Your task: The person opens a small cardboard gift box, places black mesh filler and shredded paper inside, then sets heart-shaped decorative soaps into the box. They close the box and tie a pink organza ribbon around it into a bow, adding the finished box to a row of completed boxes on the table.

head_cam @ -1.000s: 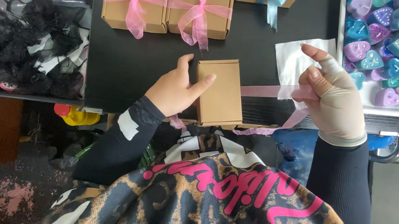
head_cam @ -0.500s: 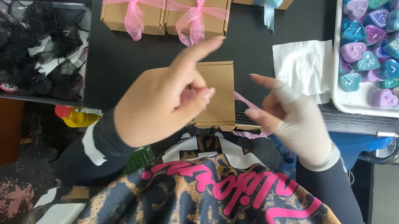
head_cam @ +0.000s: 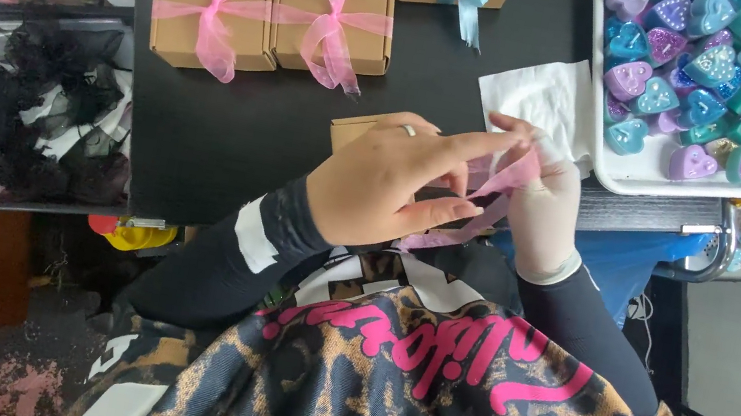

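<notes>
- Since half a second ago both hands have dropped lower over the small kraft box [head_cam: 356, 126], ribbon now pulled taut between them.
- Left hand [head_cam: 394, 187]: fingers pinched narrow on the pink ribbon [head_cam: 497, 182], just in front of the box, holding tension.
- Right hand [head_cam: 544, 203]: curled around the ribbon's other end, right of the box.
- White tissue [head_cam: 538, 95] just beyond the box.
- Tray of heart shapes [head_cam: 676, 176] right of the box; finished bowed boxes [head_cam: 274, 8] beyond it, parked clear.

Pink ribbon [head_cam: 496, 185]: sheer, thin, pinched between both hands, strands trailing toward 7 o'clock. Kraft box [head_cam: 356, 126]: small, brown, closed, on the black table, mostly hidden; only its 10 o'clock corner shows.
</notes>
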